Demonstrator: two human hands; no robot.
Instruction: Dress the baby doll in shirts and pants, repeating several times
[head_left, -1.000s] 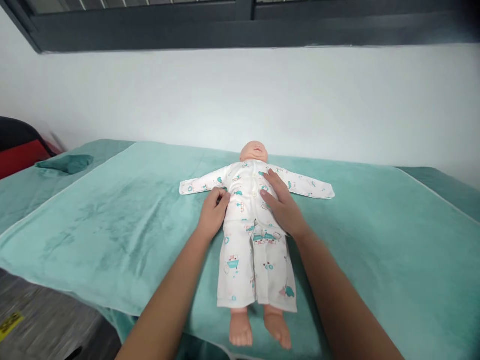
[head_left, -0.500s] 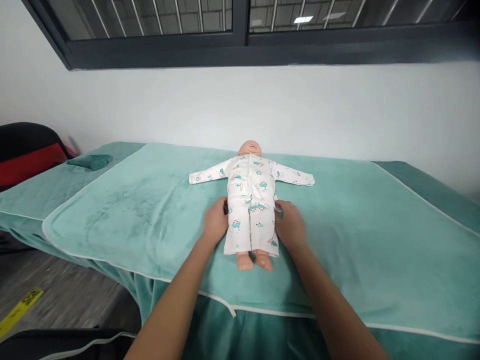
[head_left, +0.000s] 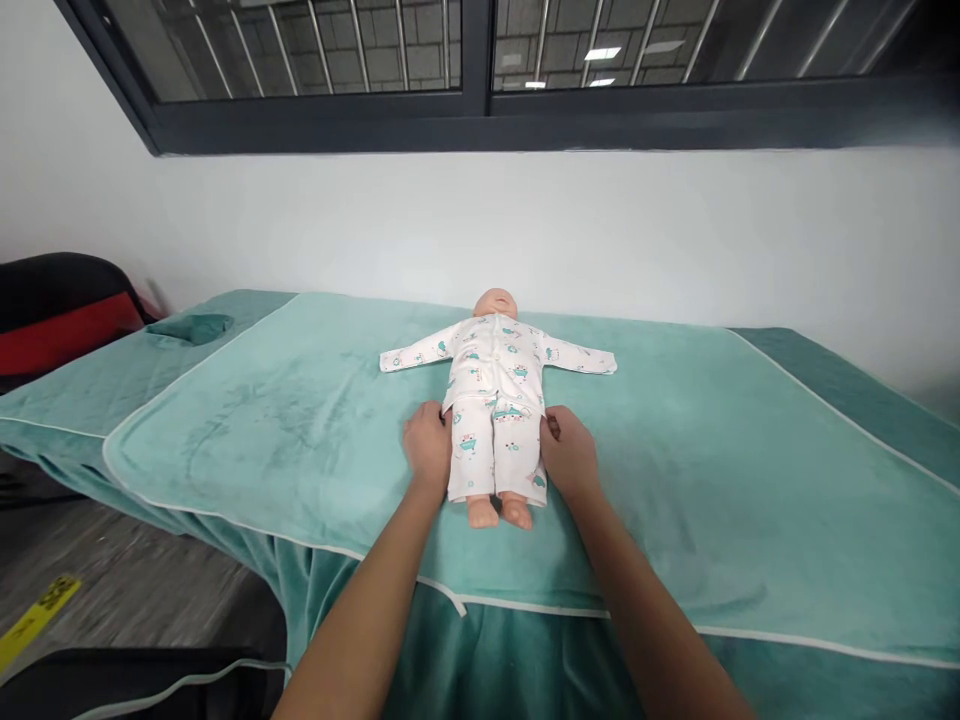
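Observation:
A baby doll (head_left: pixel 496 400) lies on its back on a light teal towel (head_left: pixel 300 430), arms spread and bare feet toward me. It wears a white printed top and matching trousers (head_left: pixel 495 455). My left hand (head_left: pixel 427 445) rests against the doll's left-side hip, fingers curled onto the trouser edge. My right hand (head_left: pixel 568 452) mirrors it on the other side, its thumb at the waistband and fingers curled on the fabric. Both forearms reach in from the bottom of the view.
The towel covers a darker teal bed (head_left: pixel 847 390) standing against a white wall under a dark-framed window (head_left: pixel 480 100). A small dark green cloth (head_left: pixel 189 327) lies at the far left. A red and black object (head_left: pixel 60 315) sits beyond it. Yellow tape (head_left: pixel 37 610) marks the floor.
The view has pulled back and the doll looks smaller. My hands have moved from the doll's chest down to its hips and trouser sides.

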